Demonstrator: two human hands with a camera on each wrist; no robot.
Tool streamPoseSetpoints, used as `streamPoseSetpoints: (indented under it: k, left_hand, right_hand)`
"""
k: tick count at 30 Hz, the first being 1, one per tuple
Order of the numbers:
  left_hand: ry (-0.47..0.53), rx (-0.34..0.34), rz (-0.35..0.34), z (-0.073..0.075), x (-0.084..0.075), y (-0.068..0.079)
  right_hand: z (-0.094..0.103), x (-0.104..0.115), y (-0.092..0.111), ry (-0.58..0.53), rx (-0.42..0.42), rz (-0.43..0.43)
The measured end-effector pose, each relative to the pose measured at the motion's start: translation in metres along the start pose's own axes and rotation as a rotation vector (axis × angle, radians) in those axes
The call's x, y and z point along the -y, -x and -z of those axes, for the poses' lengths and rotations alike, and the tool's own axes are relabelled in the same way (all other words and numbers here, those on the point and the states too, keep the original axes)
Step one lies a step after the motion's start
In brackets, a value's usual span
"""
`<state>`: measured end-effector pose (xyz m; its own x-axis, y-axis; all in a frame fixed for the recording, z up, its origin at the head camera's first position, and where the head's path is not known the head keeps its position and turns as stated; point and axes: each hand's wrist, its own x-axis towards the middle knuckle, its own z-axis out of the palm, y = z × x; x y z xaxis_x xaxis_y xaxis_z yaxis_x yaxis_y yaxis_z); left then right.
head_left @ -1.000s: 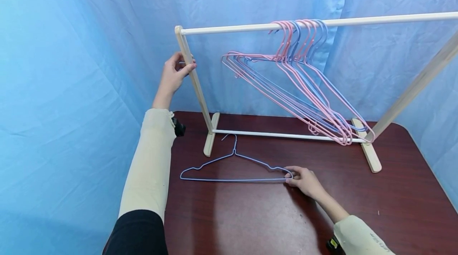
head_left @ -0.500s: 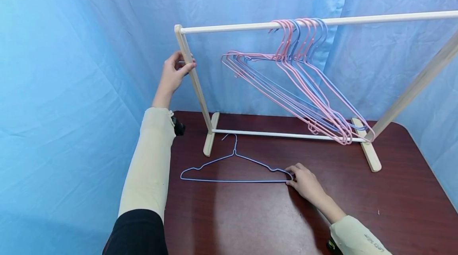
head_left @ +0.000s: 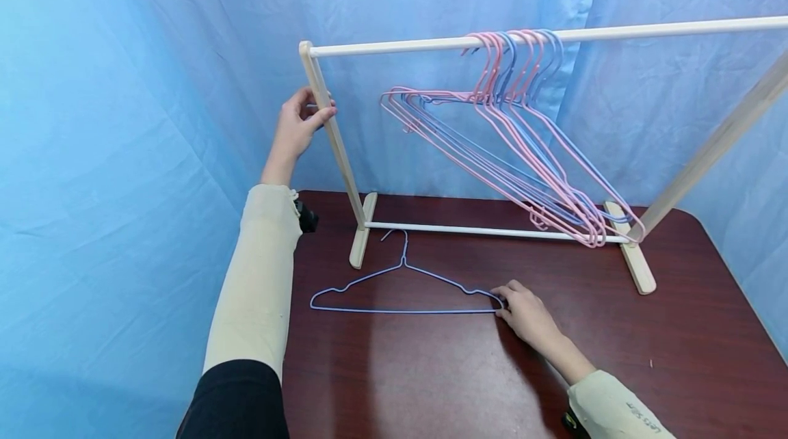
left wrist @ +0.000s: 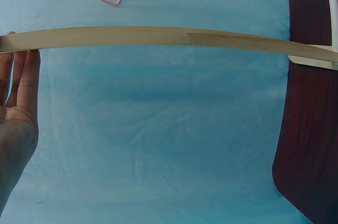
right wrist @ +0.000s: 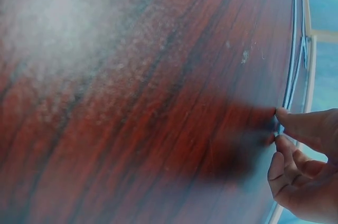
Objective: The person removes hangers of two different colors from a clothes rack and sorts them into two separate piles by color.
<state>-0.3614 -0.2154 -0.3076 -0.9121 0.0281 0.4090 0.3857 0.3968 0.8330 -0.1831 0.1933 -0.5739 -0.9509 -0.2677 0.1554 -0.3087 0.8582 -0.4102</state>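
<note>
My left hand [head_left: 298,122] grips the left wooden post [head_left: 337,141] of a clothes rack, thumb in front and fingers behind. In the left wrist view, the fingers of that left hand [left wrist: 18,97] touch the post [left wrist: 132,35]. A blue wire hanger [head_left: 403,262] lies on the dark red table, its hook toward the rack's lower bar. At the hanger's right corner, my right hand [head_left: 526,312] holds it between thumb and fingers. The right wrist view has the right hand [right wrist: 306,155] at the edge, pinching the blue hanger [right wrist: 291,76]; part of the hand is cut off.
Several pink and blue hangers [head_left: 523,131] hang bunched on the rack's white top bar [head_left: 388,48]. A white lower bar [head_left: 455,229] joins the rack's wooden feet, which stand on the table [head_left: 431,370]. Blue curtains [head_left: 154,83] surround the table.
The right hand's fingers have shifted slightly at the hanger's corner, and the hanger's right end has come a little nearer. My left hand stays on the post.
</note>
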Motion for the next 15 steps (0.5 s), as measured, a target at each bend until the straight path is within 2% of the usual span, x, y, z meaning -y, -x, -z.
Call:
streamPoseSetpoints:
  k: [9,15]
  left_hand:
    - [-0.006,0.003,0.01,0.0,0.0,0.0]
    - [-0.009,-0.001,0.005,0.0,0.0,0.0]
  right_hand:
    - [0.002,-0.004,0.002,0.011,-0.034,0.008]
    - [0.011,-0.008,0.002,-0.004,-0.065,-0.002]
